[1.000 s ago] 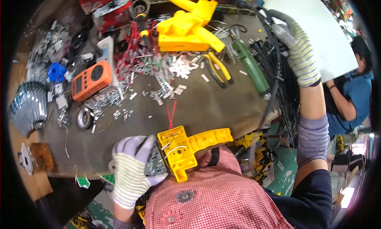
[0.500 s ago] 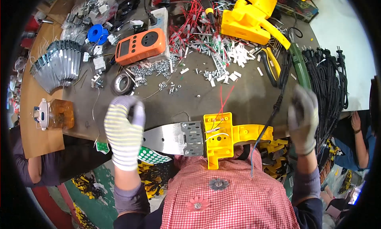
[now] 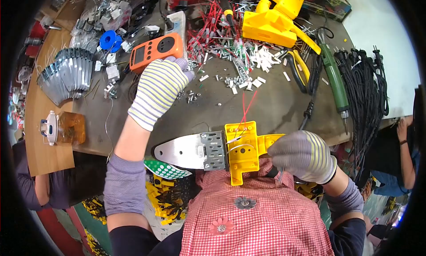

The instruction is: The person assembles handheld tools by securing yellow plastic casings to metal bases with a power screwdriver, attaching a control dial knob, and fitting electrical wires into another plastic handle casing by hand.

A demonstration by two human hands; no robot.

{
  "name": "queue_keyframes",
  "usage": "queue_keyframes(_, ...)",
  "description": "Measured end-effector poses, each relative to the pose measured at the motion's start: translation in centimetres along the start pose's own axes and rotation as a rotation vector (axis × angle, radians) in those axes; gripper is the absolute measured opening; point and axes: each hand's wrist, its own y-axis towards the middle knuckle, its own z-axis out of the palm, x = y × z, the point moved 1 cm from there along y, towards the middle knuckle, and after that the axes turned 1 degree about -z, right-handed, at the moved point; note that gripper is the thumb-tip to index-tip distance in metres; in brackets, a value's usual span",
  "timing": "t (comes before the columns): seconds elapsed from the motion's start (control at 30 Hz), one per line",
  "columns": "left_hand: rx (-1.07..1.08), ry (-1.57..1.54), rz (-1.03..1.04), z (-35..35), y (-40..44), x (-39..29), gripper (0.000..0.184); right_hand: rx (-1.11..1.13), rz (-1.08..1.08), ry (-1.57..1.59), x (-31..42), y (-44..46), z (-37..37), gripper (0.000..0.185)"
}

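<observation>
My left hand (image 3: 160, 88), in a striped glove, reaches over the loose screws beside the orange power meter (image 3: 157, 51). Its fingers look curled together, and whatever is in them is hidden. My right hand (image 3: 304, 157), also gloved, is closed around the black power cord (image 3: 307, 116) at the handle end of a yellow plastic housing half (image 3: 243, 151). Thin wire ends show below that hand. The housing lies open-side up at the table's front edge, with red and white wires inside. A flat metal plate (image 3: 184, 152) with a slotted bracket (image 3: 214, 150) extends from its left side.
Red-wired parts (image 3: 213, 34) and white pieces (image 3: 264, 60) are heaped at the back, near another yellow housing (image 3: 270, 27). Pliers (image 3: 298, 71), a green screwdriver (image 3: 333, 76) and bundled black cords (image 3: 361, 83) lie right. A jar of amber liquid (image 3: 71, 128) stands left.
My left hand has moved up and right to the screws by the meter. My right hand has come down and left from beside the green screwdriver, closing on the cord by the housing handle.
</observation>
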Motion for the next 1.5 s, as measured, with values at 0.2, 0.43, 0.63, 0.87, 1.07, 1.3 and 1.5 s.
queue_keyframes(0.2,0.186,0.099,0.120,-0.2,2.1,0.3,0.009,-0.344,0.540,0.300,2.0,4.0,0.9,0.015)
queue_keyframes(0.43,0.145,0.085,0.224,-0.4,2.1,0.3,0.006,-0.342,0.644,0.353,2.1,5.4,2.0,0.016)
queue_keyframes(0.63,0.184,0.025,0.230,-0.1,2.8,0.6,0.010,-0.330,0.686,0.463,2.2,5.1,1.6,0.016)
queue_keyframes(0.87,0.298,0.017,0.225,-0.5,3.8,0.6,0.012,-0.411,0.542,0.413,1.4,4.1,2.3,0.011)
queue_keyframes(1.07,0.352,0.020,0.317,-0.8,4.5,0.7,0.013,-0.353,0.377,0.037,1.4,3.7,2.1,0.010)
queue_keyframes(1.3,0.368,0.037,0.215,-1.1,4.9,0.2,0.007,-0.463,0.471,0.309,1.9,3.9,1.9,0.013)
queue_keyframes(1.5,-0.353,-0.359,-0.211,-5.5,1.7,-2.6,0.017,-0.533,0.429,0.341,1.1,4.2,2.0,0.012)
